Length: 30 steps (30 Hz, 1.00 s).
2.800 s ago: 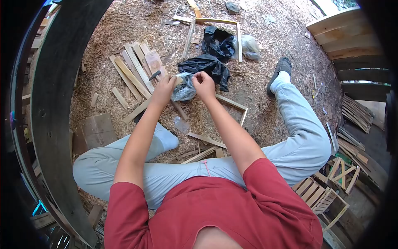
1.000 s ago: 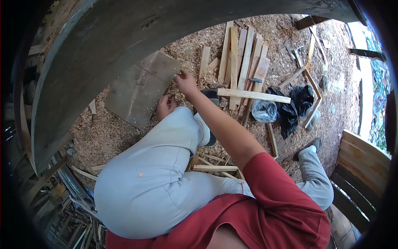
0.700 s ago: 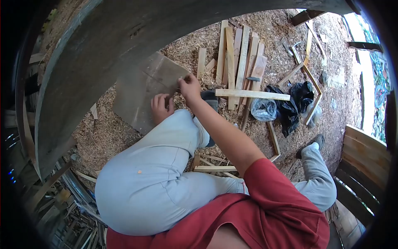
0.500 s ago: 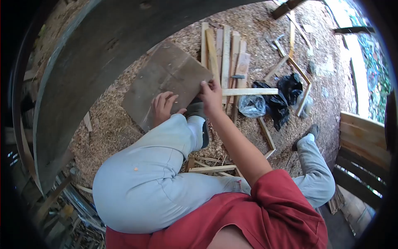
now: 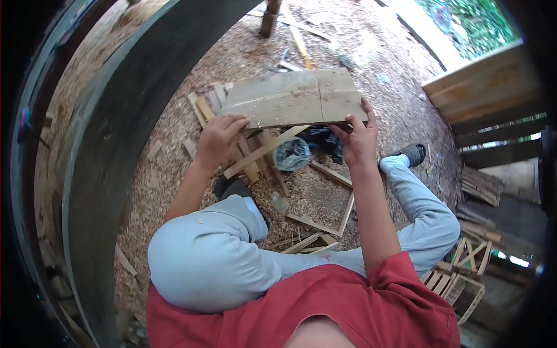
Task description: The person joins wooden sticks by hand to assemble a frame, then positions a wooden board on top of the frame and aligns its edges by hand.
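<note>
From my remote seat I counted one board (image 5: 290, 100), held up off the littered floor (image 5: 307, 194); raising it looked done, nothing further did. The left hand's (image 5: 219, 138) grip was closed at its near-left corner, the right hand's (image 5: 361, 142) pinched round its near-right end. Nearer than the board lay one pale slat (image 5: 264, 152), one clear bag (image 5: 290, 155) and one partly hidden black bag (image 5: 326, 142).

We see daylight, strongest far beyond the right hand (image 5: 360, 142), where a pale strip (image 5: 426, 35) is burnt to white. The ground (image 5: 368, 52) ahead of this hand looks washed out. Left of the left hand (image 5: 219, 138), a big plank (image 5: 127, 116) is dim and appears bent by the lens. Between the hands, the board (image 5: 284, 98) is softly lit. Farthest from them, we find black, blurred borders.
</note>
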Tool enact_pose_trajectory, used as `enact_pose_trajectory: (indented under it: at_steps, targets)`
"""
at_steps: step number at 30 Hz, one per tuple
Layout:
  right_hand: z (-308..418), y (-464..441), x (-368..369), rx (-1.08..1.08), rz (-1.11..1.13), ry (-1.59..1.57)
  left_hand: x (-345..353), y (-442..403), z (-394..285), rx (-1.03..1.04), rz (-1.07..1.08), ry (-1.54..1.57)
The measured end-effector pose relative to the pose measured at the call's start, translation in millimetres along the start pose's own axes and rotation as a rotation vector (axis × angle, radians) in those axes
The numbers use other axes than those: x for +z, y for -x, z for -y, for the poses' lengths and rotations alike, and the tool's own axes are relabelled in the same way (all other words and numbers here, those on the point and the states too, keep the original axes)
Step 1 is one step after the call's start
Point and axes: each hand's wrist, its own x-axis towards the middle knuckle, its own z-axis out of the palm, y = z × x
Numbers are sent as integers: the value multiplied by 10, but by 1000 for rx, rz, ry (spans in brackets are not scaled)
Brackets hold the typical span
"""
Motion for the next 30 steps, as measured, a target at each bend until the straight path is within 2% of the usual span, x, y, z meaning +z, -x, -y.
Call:
enact_pose_trajectory:
  at_steps: [1, 3, 4, 5, 7, 9, 11, 13, 17, 19, 20, 21, 24, 25, 26, 28, 30]
  targets:
    - [51, 1, -112, -23, -22, -15, 28, -154, -6, 34, 3, 6]
    - [84, -16, -355, 4, -97, -23, 71, -433, 33, -82, 129, 6]
    - [23, -56, -474, 35, -151, -45, 55, -577, -5, -91, 235, 17]
    - [-32, -76, -620, 23, -176, -55, 20, -693, -52, -65, 246, 26]
    - [-108, -67, -789, 205, -232, -87, -192, -928, -230, 240, 347, -42]
    - [-239, -33, -901, 222, -239, -119, -459, -1112, -479, 298, 410, -115]
    - [-258, 62, -982, 252, -253, -148, -662, -1363, -727, 218, 801, -25]
    - [-235, 181, -1045, 177, -91, -87, -720, -1469, -987, 242, 843, -85]
    - [-9, 284, -1163, 168, -84, -81, -199, -1426, -1368, 324, 810, -178]
    - [36, 293, -1324, 145, -78, -99, 281, -1339, -1564, 379, 654, -194]
    - [83, 293, -1425, 162, -12, -100, 506, -1313, -1699, 282, 695, -173]
    - [115, 284, -1533, 178, 54, -102, 792, -1260, -1697, 293, 708, -167]
    - [59, 302, -1975, 168, 74, -64, 1604, -1148, -1722, 374, 628, -120]
    - [67, 340, -2133, 175, 99, -69, 1754, -1110, -1784, 306, 533, -72]
    - [-49, 337, -2370, 132, 83, 25, 1889, -1066, -1833, 237, 440, -24]
    - [-641, 228, -2960, 198, -130, 297, 2017, -1052, -1990, 143, 248, 31]
    - [-1780, 29, -3714, 80, -311, 1235, 1993, -1085, -2077, 140, 220, -21]
